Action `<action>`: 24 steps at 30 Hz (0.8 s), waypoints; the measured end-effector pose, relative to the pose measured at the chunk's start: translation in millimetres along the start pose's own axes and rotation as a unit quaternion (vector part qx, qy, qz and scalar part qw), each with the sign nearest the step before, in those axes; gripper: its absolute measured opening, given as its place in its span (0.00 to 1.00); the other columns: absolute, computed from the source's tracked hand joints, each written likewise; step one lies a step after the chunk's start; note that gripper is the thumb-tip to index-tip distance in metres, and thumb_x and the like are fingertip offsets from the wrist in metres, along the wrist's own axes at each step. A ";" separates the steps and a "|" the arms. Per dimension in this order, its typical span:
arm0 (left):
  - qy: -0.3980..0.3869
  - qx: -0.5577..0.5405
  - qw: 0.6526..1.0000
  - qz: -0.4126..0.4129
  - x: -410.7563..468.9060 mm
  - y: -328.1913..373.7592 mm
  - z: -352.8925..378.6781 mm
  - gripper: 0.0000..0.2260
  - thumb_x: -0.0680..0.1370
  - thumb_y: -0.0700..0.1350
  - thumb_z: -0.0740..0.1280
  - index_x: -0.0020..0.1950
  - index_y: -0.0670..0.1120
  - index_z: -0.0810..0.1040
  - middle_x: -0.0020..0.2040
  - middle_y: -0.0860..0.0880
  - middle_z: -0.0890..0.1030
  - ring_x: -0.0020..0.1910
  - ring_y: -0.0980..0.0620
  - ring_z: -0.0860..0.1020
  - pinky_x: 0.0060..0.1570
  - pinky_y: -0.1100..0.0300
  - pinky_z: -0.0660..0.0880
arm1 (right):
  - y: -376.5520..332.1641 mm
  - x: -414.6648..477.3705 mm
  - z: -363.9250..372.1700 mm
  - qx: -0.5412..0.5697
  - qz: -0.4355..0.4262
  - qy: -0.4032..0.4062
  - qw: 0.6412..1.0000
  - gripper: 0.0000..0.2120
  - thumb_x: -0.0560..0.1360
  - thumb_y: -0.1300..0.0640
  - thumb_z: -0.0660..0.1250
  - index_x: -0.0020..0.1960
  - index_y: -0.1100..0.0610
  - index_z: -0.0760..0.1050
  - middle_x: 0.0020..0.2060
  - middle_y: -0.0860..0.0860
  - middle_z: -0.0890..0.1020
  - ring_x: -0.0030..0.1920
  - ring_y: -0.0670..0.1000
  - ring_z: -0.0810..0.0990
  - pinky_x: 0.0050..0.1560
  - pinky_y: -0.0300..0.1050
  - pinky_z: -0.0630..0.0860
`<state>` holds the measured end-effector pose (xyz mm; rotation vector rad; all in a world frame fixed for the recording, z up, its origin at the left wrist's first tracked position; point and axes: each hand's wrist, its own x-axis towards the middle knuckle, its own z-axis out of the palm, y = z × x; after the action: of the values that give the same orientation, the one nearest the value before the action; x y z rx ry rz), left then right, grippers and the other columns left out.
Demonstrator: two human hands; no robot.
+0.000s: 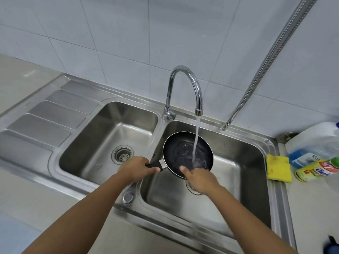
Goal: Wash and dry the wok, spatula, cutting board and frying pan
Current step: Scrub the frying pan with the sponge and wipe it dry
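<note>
Item: frying pan (188, 153), small, dark-coated, held above the right-hand basin of the sink (238, 149), bowl up.

Left hand (134, 168): we record it closed round the black handle (156, 165), and the pan bowl lies just to its right.

Right hand (199, 177): at the pan's near rim, thumb laid on the edge. Its fingers lie beyond the knuckles, and we cannot tell whether they are curled under the rim or spread inside the bowl.

Water (196, 138): running from the faucet (185, 88) into the pan just beyond the right hand, pooling and bubbling on the coating.

Step, in our judgement: washing or rinsing the pan, with drying not yet begun. The next move calls for a firm hold on the wet handle and a tilt to empty the pool. If scrubbing is wanted, the right hand must reach for the yellow sponge (278, 168), well off to its right, beside a detergent bottle (317, 170).

Not made out: wok, spatula and cutting board are nowhere in view, and we see no drying cloth. The drain below the right hand is mostly covered. The bottle label is cut off at the frame edge, and a dark object at the lower right corner is unidentifiable.
</note>
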<state>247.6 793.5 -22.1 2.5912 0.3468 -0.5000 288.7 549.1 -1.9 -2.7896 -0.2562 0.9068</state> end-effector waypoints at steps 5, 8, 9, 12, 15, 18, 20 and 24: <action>0.002 -0.003 1.000 0.004 1.4 -7.1 -6.5 0.27 0.69 0.72 0.64 0.38 0.47 0.77 0.35 0.49 0.80 0.38 0.51 0.79 0.34 0.58 0.69 | -17.2 9.9 -16.4 -0.141 0.002 0.055 0.989 0.20 0.80 0.42 0.53 0.58 0.51 0.78 0.60 0.53 0.80 0.66 0.56 0.71 0.72 0.65 0.45; -0.003 0.016 1.000 0.017 0.9 -5.4 -7.9 0.25 0.70 0.71 0.64 0.39 0.48 0.78 0.35 0.50 0.80 0.38 0.51 0.79 0.34 0.58 0.70 | -61.6 31.1 -35.3 0.019 -0.076 0.175 0.981 0.21 0.80 0.46 0.57 0.70 0.53 0.70 0.66 0.55 0.75 0.66 0.59 0.72 0.65 0.56 0.67; -0.004 0.018 1.000 0.020 0.4 -6.1 -8.7 0.25 0.70 0.71 0.64 0.38 0.49 0.77 0.34 0.50 0.79 0.37 0.51 0.78 0.34 0.59 0.69 | -73.3 43.2 -42.8 0.035 -0.100 0.223 0.969 0.24 0.81 0.48 0.57 0.75 0.53 0.63 0.72 0.54 0.69 0.69 0.59 0.68 0.65 0.56 0.68; -0.007 0.001 1.000 0.016 -0.7 -12.8 -9.7 0.24 0.70 0.70 0.65 0.34 0.49 0.74 0.31 0.52 0.76 0.33 0.52 0.75 0.33 0.59 0.67 | -98.3 78.9 -60.0 -0.083 -0.151 0.278 0.945 0.34 0.80 0.54 0.58 0.79 0.50 0.42 0.79 0.52 0.46 0.77 0.61 0.51 0.75 0.61 0.52; -0.007 -0.014 1.000 0.009 0.0 -22.2 -11.0 0.24 0.70 0.70 0.66 0.33 0.49 0.73 0.30 0.52 0.75 0.32 0.52 0.74 0.32 0.58 0.66 | -103.2 104.3 -59.3 -0.223 -0.129 0.265 0.929 0.41 0.78 0.58 0.58 0.78 0.53 0.31 0.77 0.52 0.35 0.77 0.63 0.37 0.73 0.68 0.36; -0.012 -0.002 1.000 0.016 3.6 -30.5 -16.8 0.24 0.70 0.70 0.65 0.35 0.49 0.75 0.31 0.52 0.75 0.33 0.52 0.75 0.32 0.59 0.66 | -99.9 115.4 -55.5 -0.267 -0.116 0.278 0.916 0.43 0.77 0.57 0.58 0.76 0.56 0.27 0.76 0.53 0.30 0.75 0.63 0.32 0.70 0.69 0.33; -0.015 0.008 0.999 0.027 5.4 -33.5 -20.3 0.23 0.70 0.71 0.64 0.35 0.50 0.74 0.32 0.52 0.76 0.35 0.52 0.76 0.32 0.59 0.66 | -100.3 122.7 -57.5 -0.265 -0.100 0.283 0.916 0.45 0.76 0.59 0.58 0.74 0.56 0.24 0.75 0.54 0.29 0.75 0.63 0.31 0.71 0.69 0.33; -0.014 0.029 0.999 0.039 6.4 -35.4 -21.7 0.23 0.71 0.70 0.64 0.38 0.50 0.76 0.33 0.52 0.76 0.36 0.51 0.76 0.31 0.58 0.66 | -106.4 139.8 -80.5 -0.208 -0.035 0.292 0.933 0.45 0.75 0.61 0.57 0.73 0.56 0.23 0.75 0.54 0.29 0.75 0.62 0.31 0.70 0.68 0.32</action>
<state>248.0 835.6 -21.2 2.6398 0.2232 -0.5262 437.1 672.5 8.9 -3.2406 -0.4879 -0.0361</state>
